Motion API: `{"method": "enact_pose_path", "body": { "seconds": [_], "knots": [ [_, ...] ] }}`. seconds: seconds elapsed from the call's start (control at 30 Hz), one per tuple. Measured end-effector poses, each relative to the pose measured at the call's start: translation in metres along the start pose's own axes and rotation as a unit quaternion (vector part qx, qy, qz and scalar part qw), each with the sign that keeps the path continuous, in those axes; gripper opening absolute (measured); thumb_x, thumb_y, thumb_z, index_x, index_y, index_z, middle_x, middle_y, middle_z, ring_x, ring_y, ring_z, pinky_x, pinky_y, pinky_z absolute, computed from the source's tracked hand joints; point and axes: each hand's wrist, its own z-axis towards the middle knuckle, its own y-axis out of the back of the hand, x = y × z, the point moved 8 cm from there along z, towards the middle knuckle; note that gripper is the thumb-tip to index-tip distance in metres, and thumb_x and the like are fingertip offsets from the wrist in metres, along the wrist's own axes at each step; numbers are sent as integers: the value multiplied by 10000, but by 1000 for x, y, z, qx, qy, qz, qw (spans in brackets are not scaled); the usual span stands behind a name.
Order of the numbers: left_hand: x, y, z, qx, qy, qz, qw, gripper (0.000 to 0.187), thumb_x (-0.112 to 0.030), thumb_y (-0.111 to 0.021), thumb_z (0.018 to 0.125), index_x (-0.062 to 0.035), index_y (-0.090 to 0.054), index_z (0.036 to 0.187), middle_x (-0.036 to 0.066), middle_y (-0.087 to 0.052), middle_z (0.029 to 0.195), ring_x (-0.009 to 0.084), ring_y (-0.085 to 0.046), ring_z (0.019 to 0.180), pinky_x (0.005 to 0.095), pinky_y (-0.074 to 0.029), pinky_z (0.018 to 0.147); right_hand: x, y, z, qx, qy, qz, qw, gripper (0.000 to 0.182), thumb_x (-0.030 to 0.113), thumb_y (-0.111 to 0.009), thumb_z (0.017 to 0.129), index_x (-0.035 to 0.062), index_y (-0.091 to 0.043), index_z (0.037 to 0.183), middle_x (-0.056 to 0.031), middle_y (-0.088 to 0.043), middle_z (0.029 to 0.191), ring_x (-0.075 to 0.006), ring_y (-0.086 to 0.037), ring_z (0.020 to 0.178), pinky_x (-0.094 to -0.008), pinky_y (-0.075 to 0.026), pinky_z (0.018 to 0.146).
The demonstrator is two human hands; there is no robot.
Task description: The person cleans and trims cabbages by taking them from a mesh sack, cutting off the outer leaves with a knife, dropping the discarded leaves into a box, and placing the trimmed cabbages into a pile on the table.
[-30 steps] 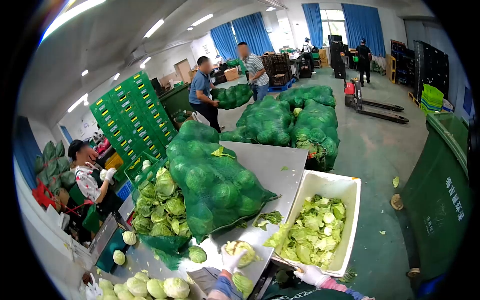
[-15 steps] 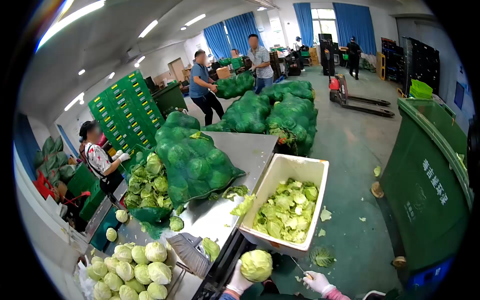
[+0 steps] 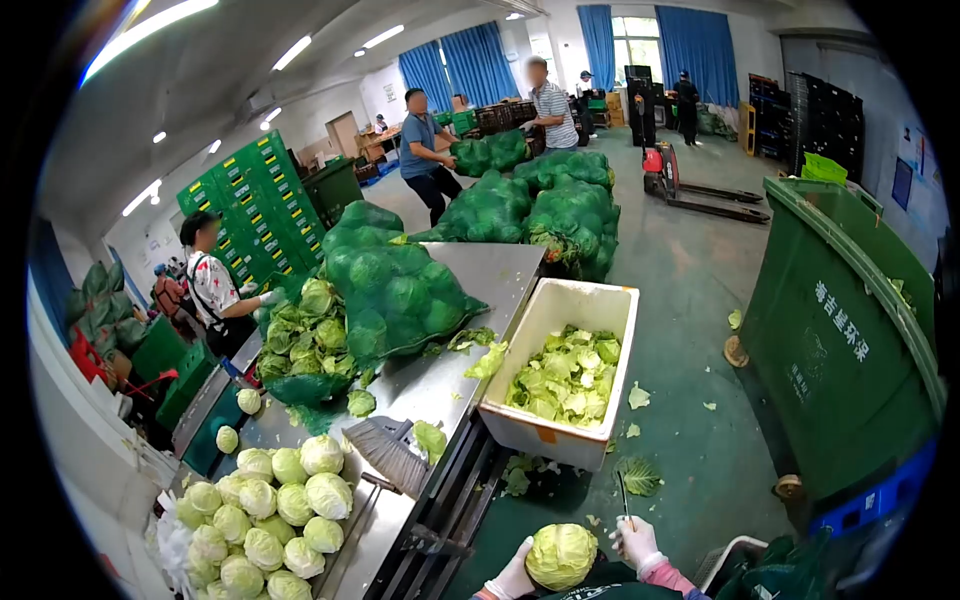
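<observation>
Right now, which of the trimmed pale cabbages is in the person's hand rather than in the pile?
The single cabbage at bottom centre, cradled by the gloved left hand. The other trimmed heads lie in a pile on the steel table.

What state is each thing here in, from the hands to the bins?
Left hand: gloved, holding the cabbage.
Right hand: gloved, gripping a knife, blade up.
White tub: open, part-filled with loose leaves.
Net sack: full, lying on the steel table.
Green bin: lid open.
</observation>
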Motion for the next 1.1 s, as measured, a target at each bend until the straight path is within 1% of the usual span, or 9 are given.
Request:
{"method": "enact_pose_path", "body": {
  "seconds": [0.07,0.13,0.2,0.27,0.33,0.4,0.67,0.93,1.1],
  "knots": [
    [5,21,-25,2,-1,-27,1000,660,-594,-336,946,-128,-427,1404,72,-459,1419,266,-428,1300,442,-328,1095,-22,-11,-15,-9,-29,45,999,198,198,-560,939,32,-598,1040,-71,-646,717,-113,-548,469,-251,-432,425],
    [-5,14,-60,-41,-7,100,994,805,-677,-326,892,-123,-285,1476,139,-307,1508,319,-299,1384,506,-219,1138,-34,-32,-36,6,-33,56,998,200,219,-555,947,41,-591,1032,-70,-635,710,-109,-540,464,-250,-422,410],
    [-1,32,-84,-44,7,69,997,786,-666,-322,902,-121,-301,1469,126,-322,1501,315,-317,1374,497,-233,1134,-52,-49,-66,-2,-58,77,995,210,210,-558,944,36,-585,1057,-75,-634,716,-114,-550,471,-254,-434,410],
    [1,33,-104,-40,26,14,999,742,-632,-323,928,-120,-314,1464,112,-345,1492,302,-342,1361,474,-241,1135,-66,-61,-95,10,-51,34,998,205,198,-560,942,36,-587,1064,-75,-632,716,-118,-555,474,-260,-443,413],
    [7,43,-117,-9,46,8,999,733,-625,-331,932,-120,-320,1463,113,-354,1487,294,-350,1357,463,-245,1133,-83,-69,-126,17,-89,15,996,219,185,-559,940,32,-581,1094,-71,-636,737,-114,-561,499,-257,-452,428],
    [15,52,-132,-23,79,7,997,740,-635,-346,925,-115,-341,1453,114,-377,1473,292,-364,1347,455,-258,1127,-92,-68,-150,25,-92,13,995,223,190,-555,943,32,-581,1098,-66,-636,743,-107,-563,518,-248,-453,439],
    [65,32,-169,-4,66,45,997,701,-607,-359,942,-120,-352,1447,112,-394,1462,279,-383,1335,441,-262,1126,-93,-41,-187,24,-59,38,997,257,183,-520,965,17,-560,1156,-69,-633,770,-115,-565,549,-249,-465,477],
    [162,24,-198,-22,90,17,996,720,-626,-386,925,-135,-348,1450,101,-390,1467,274,-373,1341,457,-251,1127,-137,19,-242,29,-66,49,996,261,201,-523,967,23,-573,1151,-78,-639,778,-124,-569,545,-252,-462,476],
    [219,28,-209,-23,122,-29,992,720,-618,-437,909,-158,-346,1455,97,-369,1481,273,-340,1361,465,-243,1128,-173,73,-276,-19,-99,105,989,224,225,-544,961,40,-607,1069,-82,-649,757,-121,-573,528,-253,-465,449]
  ]
}}
